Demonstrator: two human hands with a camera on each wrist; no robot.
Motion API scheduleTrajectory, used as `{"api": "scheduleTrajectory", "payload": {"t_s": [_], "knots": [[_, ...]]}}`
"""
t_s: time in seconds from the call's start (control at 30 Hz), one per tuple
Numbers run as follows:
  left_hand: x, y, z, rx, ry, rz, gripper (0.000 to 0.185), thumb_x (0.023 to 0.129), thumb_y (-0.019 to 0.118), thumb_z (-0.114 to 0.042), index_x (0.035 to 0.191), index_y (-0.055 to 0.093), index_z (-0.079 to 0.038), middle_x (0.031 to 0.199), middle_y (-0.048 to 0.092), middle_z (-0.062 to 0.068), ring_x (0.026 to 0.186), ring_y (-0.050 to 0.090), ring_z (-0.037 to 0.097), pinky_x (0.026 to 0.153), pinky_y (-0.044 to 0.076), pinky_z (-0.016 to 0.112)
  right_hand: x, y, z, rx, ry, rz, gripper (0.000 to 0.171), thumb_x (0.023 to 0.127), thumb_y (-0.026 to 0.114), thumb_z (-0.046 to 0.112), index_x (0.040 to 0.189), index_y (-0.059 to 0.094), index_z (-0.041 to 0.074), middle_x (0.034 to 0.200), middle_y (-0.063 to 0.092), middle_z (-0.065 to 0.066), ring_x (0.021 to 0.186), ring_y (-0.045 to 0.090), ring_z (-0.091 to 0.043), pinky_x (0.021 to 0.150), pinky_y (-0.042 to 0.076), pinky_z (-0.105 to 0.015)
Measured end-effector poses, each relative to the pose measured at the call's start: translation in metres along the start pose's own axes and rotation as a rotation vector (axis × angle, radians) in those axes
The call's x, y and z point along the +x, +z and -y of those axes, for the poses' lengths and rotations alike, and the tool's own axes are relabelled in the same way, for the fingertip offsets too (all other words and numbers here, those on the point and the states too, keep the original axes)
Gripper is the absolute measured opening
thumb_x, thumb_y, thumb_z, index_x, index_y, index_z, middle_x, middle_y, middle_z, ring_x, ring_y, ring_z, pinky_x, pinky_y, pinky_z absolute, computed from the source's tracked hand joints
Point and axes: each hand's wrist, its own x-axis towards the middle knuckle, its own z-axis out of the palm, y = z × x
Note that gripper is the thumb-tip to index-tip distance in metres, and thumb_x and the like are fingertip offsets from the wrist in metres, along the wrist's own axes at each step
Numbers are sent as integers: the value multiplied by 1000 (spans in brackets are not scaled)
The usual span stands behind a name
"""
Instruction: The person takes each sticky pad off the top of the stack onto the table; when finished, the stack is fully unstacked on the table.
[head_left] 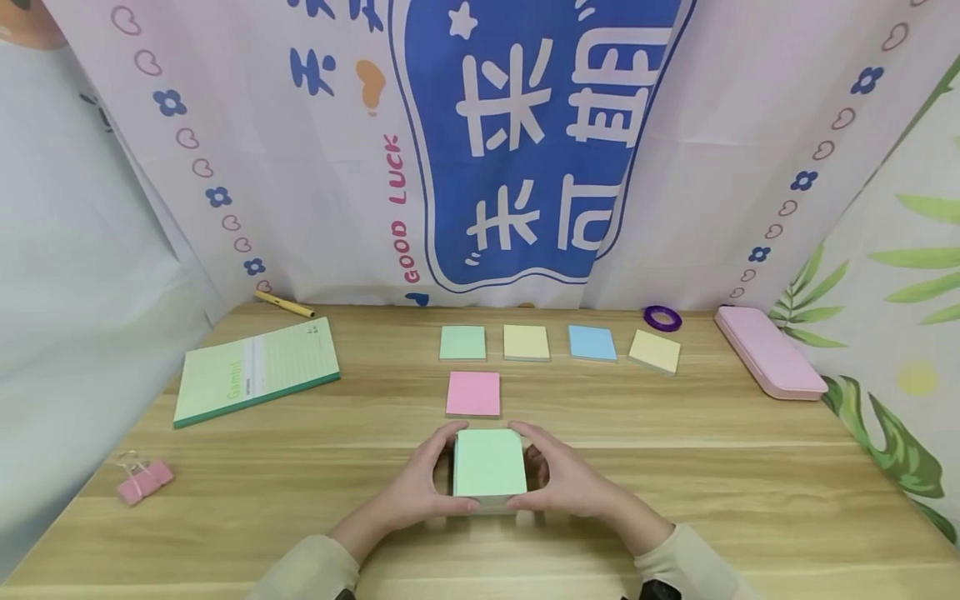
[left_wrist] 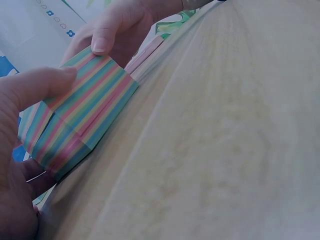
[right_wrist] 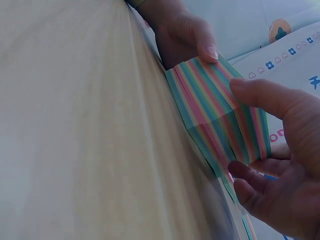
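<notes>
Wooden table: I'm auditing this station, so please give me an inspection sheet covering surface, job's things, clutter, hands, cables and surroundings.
Surface: wood-grain table.
Job's things: sticky-note stack, green on top, striped sides; pink pad beyond it; farther back, left to right, green pad, first yellow pad, blue pad, second yellow pad, turned askew.
Clutter: left, notebook, yellow pen, pink binder clip; right, purple tape roll, pink case.
Hands: left hand and right hand hold the stack from opposite sides, thumbs on its near side.
Cables: nothing seen.
Surroundings: printed cloth behind; leaf-patterned cloth right.
</notes>
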Motion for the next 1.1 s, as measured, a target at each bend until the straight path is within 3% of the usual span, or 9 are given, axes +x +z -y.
{"api": "scheduleTrajectory", "payload": {"t_s": [0.17,0.37,0.47,0.57,0.67,0.8,1.0,1.1], "knots": [[-2,0,1,24,-24,-4,92,60,76,-40,133,27,-10,120,40,4,111,34,22,91,23,49,-5,-5,-4,82,-1,-24,88,64,76,23,134,25,6,109,45,-8,90,47,-20,75,42,-30],[-3,2,1,60,-59,-10,90,60,76,-38,132,30,-9,126,37,9,115,30,26,91,22,50,-8,-16,-5,493,-22,-13,85,66,69,-6,133,17,-4,125,33,-22,98,49,-28,81,42,-33],[-2,1,0,70,-65,-11,91,60,76,-40,132,30,-10,126,36,8,116,29,26,92,22,49,-8,-22,-5,603,-78,-13,82,67,64,-12,131,14,-8,126,28,-26,101,48,-27,79,43,-33],[-3,0,-1,86,-74,-13,92,59,76,-42,132,30,-11,126,37,7,114,30,27,90,24,50,-6,-29,-4,621,-138,-31,79,67,62,-13,130,14,-11,123,27,-29,101,48,-25,79,43,-32],[-3,-1,-2,100,-80,-14,92,58,76,-42,132,30,-11,127,37,8,117,25,31,92,18,53,-4,-39,-5,623,-147,-71,81,67,61,-14,130,12,-11,124,27,-30,102,47,-23,81,42,-31],[-4,-2,-2,131,-77,-10,92,59,75,-43,132,30,-9,128,38,8,121,18,34,95,5,54,2,-53,-12,619,-92,-125,85,68,61,-13,133,7,-7,129,21,-27,106,44,-21,82,41,-28],[-6,-1,-2,226,-59,-21,94,58,73,-49,132,31,-8,128,39,7,118,29,27,95,-3,50,16,-65,-32,583,0,-165,86,69,60,-13,135,5,-4,132,17,-24,116,32,-31,86,37,-29],[-7,-1,-3,249,-64,-41,94,57,73,-49,132,32,-9,129,38,6,118,28,28,94,-4,52,23,-67,-42,567,36,-176,85,70,60,-12,135,6,-4,131,19,-24,116,31,-36,84,39,-30]]}}
